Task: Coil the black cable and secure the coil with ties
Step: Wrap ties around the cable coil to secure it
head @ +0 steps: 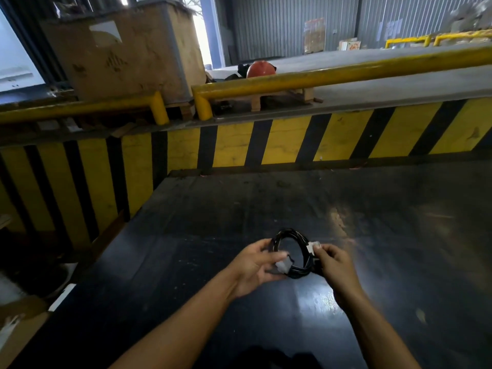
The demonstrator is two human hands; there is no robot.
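Observation:
The black cable [292, 235] is wound into a small round coil that I hold in both hands just above a dark, glossy table top [399, 235]. My left hand [253, 267] grips the coil's left side, and a white connector [284, 265] shows by its fingers. My right hand [334, 265] pinches the coil's right side, where a second white piece [312, 247] sits under the thumb. Whether that piece is a tie or a connector, I cannot tell. The lower part of the coil is hidden between my palms.
A yellow-and-black striped barrier [266, 145] runs behind the table, topped by yellow rails [346, 73]. Beyond it stand a large cardboard crate [127, 57] and an orange hard hat [261, 69]. Cardboard boxes [18, 326] sit on the floor at the lower left.

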